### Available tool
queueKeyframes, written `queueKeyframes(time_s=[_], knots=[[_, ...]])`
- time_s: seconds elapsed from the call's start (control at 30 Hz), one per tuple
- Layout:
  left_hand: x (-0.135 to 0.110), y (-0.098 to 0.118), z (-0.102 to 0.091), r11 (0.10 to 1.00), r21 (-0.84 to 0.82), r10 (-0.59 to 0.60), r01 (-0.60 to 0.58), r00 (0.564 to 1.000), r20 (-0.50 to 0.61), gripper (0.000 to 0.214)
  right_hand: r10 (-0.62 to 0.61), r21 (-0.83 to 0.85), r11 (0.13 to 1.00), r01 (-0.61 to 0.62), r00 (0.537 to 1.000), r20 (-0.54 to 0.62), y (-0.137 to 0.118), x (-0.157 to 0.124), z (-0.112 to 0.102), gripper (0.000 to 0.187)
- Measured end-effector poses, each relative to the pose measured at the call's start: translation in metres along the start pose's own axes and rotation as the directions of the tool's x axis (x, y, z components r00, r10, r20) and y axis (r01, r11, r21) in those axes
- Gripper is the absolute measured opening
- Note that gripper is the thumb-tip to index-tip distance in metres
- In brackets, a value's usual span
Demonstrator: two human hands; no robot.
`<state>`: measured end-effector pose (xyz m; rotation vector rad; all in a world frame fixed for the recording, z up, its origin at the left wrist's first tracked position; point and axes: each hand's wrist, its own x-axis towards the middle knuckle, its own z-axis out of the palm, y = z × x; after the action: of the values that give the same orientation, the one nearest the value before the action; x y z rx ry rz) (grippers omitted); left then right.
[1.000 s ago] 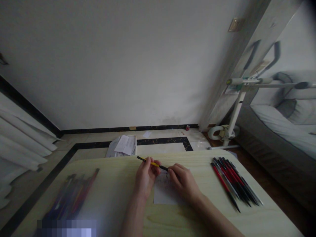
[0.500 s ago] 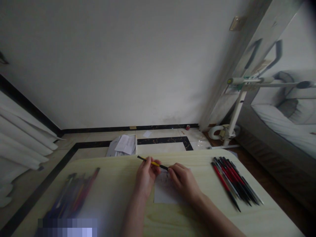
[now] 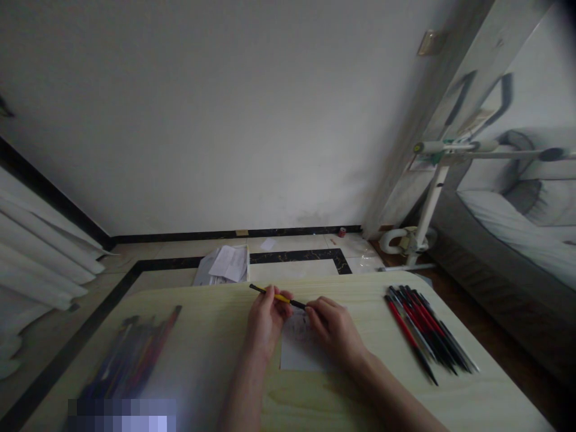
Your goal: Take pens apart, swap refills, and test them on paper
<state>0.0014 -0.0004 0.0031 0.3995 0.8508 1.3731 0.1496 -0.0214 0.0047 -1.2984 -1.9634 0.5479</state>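
A yellow and black pen (image 3: 282, 298) is held slantwise above the table by both hands. My left hand (image 3: 266, 318) is closed around its yellow middle, with the dark end sticking out to the upper left. Fingers of my right hand (image 3: 335, 327) pinch the black end on the right; the tip there is hidden. Under the hands lies a small white sheet of paper (image 3: 299, 354) with dark marks on it, partly covered by the right hand.
Several red, black and silver pens (image 3: 427, 330) lie in a bunch on the right of the wooden table (image 3: 306, 402). A blurred bunch of pens (image 3: 135, 354) is at the left. Beyond the far edge, a box of papers (image 3: 229, 264) stands on the floor.
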Motion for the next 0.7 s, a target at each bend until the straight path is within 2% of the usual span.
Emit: queueKeyframes(time_s=[0.7], knots=[[0.0021,-0.0028,-0.0032,1.0,-0.007,0.014,-0.013,1.0,0.013,0.016,0.005,-0.007,1.0,-0.005,1.0,0.004,0.0016,-0.0002,0.0015,0.018]])
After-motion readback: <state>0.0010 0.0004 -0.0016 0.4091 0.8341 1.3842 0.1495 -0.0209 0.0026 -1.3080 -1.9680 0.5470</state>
